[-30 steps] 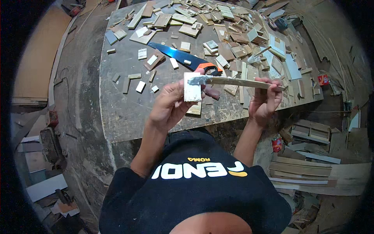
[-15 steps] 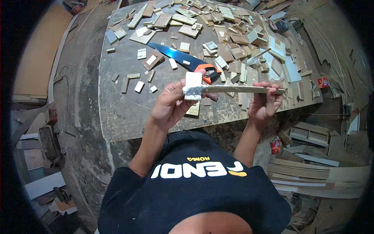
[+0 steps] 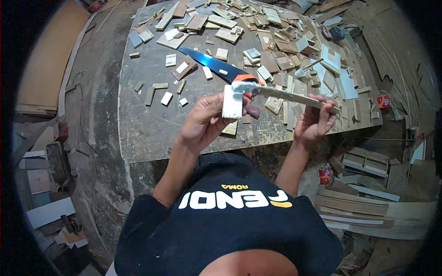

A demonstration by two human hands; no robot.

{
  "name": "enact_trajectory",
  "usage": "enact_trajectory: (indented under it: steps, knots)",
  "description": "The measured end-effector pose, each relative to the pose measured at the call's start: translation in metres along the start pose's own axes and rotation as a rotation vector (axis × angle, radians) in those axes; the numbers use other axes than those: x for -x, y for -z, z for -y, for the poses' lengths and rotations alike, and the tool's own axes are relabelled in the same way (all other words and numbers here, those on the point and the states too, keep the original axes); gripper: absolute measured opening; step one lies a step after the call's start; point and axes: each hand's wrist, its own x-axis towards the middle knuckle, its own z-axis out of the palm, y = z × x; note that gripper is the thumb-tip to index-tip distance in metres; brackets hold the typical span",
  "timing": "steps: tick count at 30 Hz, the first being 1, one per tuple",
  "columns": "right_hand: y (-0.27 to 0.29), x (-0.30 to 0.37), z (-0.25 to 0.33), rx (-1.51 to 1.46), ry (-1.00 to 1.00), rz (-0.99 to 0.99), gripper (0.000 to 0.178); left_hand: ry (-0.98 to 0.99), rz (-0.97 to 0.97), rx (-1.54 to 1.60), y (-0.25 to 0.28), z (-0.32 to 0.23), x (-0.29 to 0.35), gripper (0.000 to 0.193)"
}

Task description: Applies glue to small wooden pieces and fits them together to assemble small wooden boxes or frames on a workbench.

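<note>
Crosswise, a flat wooden stick [image 3: 292, 96] sloped from the right hand [image 3: 315, 123], which pinched its outer end, leftward to a paste-smeared tip [image 3: 243, 87] at the far end of a small white block [image 3: 232, 106], clasped by the left hand [image 3: 201, 120], long axis toward the black T-shirt [image 3: 221, 230].

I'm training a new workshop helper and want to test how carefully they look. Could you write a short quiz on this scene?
1. Which hand holds the long, thin wooden stick?
2. True or false: the saw on the table has a green handle.
3. Fill in the missing word: the left hand holds a small, pale ____ at the whitish, smeared end of the stick.

Key:
1. The right hand.
2. False; its handle shows orange.
3. Block.
</note>
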Motion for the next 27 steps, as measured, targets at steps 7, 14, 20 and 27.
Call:
enact_trajectory:
  steps: [7,14,20,27]
  knots:
    - [-0.006,-0.001,-0.003,0.019,0.026,-0.045,0.017,-0.005,0.004,0.006,-0.009,-0.001,0.000,0.046]
    - [-0.003,-0.005,-0.005,0.001,0.039,-0.010,0.019,-0.008,-0.055,0.070,-0.003,0.002,-0.002,0.041]
    - [-0.014,-0.010,-0.007,0.089,0.038,0.012,0.018,-0.022,-0.036,0.036,0.001,0.003,-0.004,0.040]
    - [-0.013,-0.013,-0.009,0.040,0.015,0.018,0.018,-0.018,-0.054,0.012,0.009,0.005,-0.008,0.041]
